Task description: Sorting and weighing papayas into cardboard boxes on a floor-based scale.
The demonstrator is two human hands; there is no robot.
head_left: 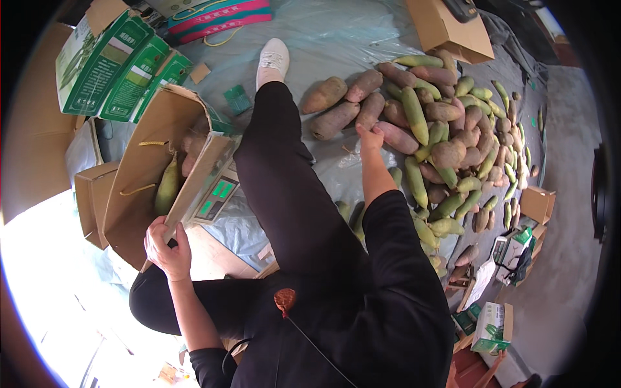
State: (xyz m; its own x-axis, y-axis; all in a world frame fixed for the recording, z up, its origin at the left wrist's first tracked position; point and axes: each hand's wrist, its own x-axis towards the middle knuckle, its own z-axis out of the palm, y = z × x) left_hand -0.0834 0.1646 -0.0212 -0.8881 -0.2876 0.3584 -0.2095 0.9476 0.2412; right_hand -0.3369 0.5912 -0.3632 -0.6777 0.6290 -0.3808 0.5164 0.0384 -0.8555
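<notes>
My left hand [167,249] is closed on the near edge of an open cardboard box [143,178], with its thumb and fingers on either side of the wall. Inside the box lie a long green radish [168,187] and some reddish radishes [192,145], partly hidden by the box wall. The box stands tilted beside a digital scale [220,197] with lit green digits; I cannot tell whether it rests on it. Over on the right, my right hand [370,139] grips the lower end of a soil-covered red radish [370,111] at the near edge of a large heap.
The heap of red and green radishes [453,152] spreads over plastic sheeting [336,39]. Several green printed cartons [132,77] stand at the far left, an open carton [453,32] at the far right. My shoe [274,58] lies between box and heap. Another person's arm [495,368] shows lower right.
</notes>
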